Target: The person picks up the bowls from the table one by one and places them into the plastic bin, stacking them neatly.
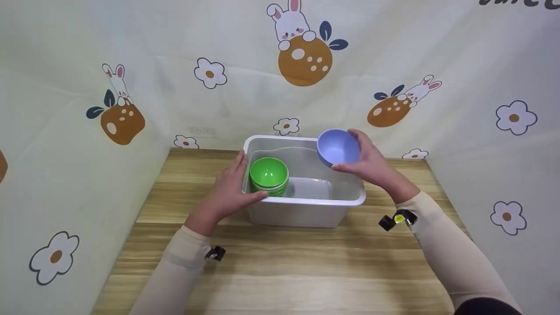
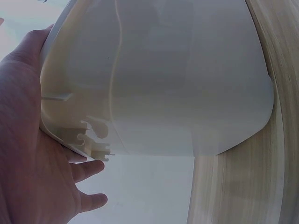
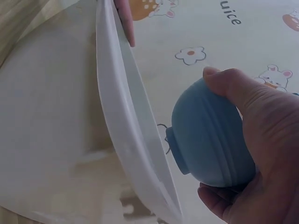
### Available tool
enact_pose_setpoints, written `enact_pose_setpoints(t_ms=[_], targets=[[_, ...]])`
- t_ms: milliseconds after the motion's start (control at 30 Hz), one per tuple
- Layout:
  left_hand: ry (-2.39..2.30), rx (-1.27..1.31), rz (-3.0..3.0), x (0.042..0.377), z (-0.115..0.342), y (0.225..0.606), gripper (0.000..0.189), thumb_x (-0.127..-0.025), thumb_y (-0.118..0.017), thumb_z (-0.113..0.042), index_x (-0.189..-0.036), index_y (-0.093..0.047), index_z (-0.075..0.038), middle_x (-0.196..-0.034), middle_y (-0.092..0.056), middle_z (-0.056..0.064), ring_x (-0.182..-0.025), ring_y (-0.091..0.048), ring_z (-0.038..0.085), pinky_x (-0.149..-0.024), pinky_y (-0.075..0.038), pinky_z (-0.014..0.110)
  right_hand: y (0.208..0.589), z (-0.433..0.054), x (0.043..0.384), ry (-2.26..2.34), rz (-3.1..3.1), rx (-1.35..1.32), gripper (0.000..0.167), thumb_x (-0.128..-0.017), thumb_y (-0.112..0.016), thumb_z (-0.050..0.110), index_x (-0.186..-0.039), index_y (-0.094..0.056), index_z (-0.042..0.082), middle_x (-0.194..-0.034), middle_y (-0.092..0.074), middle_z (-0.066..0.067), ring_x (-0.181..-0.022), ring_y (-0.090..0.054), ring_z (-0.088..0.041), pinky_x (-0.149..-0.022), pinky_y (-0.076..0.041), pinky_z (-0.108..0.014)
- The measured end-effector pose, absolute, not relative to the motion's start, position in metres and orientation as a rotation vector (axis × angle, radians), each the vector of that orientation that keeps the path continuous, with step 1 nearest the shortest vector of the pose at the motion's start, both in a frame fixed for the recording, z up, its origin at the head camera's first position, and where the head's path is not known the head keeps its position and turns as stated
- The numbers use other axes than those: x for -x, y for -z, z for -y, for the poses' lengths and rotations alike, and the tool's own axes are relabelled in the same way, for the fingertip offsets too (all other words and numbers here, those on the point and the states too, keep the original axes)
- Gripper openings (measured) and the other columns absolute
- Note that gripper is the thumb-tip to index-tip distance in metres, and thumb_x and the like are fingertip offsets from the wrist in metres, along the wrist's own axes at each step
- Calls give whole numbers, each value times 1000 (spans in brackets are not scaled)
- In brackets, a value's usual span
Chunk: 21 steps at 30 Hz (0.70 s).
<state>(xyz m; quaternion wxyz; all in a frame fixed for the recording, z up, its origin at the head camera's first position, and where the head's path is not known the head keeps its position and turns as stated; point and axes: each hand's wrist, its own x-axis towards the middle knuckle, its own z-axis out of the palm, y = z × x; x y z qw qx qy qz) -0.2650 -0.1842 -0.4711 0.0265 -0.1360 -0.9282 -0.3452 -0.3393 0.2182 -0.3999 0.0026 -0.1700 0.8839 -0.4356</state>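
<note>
A white plastic bin [image 1: 302, 214] stands on the table, seen from the side in the left wrist view. Inside it, at the left end, sits a stack of green bowls [image 1: 269, 174]. My left hand [image 1: 227, 188] rests at the bin's left near corner, thumb along the front rim and fingers straight against the left side. Over the bin's right end my right hand [image 1: 372, 164] grips a blue bowl [image 1: 339, 148] between thumb and fingers. In the right wrist view this bowl [image 3: 205, 135] is tilted, with several bands near its rim; I cannot tell whether others are nested inside.
The wooden tabletop [image 1: 280, 271] extends in front of the bin and to both sides. A pale cloth backdrop [image 1: 245, 105] printed with rabbits, oranges and flowers rises behind the bin, with similar cloth at left and right.
</note>
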Motion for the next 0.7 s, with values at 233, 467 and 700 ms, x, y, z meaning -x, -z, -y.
enact_pose_setpoints(t_ms=[233,467,700], targets=[[1067,405,2869,266,184,471,140,-82,-72,-90,-179,-10,-11,-186,0,10,-166,-13,50,-129,-8,75,398,-202,343,1311,-2754,604,124,-77,-103,41,-169,-30,3,-166,-43,-22,-142,-51,-43,-119,-47,-61],[1046,413,2872,266,185,472,139,-83,-73,-88,-178,-10,-9,-186,0,11,-166,-13,51,-129,-9,76,395,-190,347,1235,-2739,673,122,-77,-104,40,-168,-31,3,-164,-44,-21,-141,-52,-41,-117,-49,-59],[1031,412,2881,266,184,471,134,-86,-75,-82,-178,-11,-9,-186,-2,13,-167,-13,47,-130,-10,74,393,-176,351,1188,-2698,725,121,-76,-104,33,-167,-30,0,-162,-46,-22,-139,-53,-40,-116,-50,-57]])
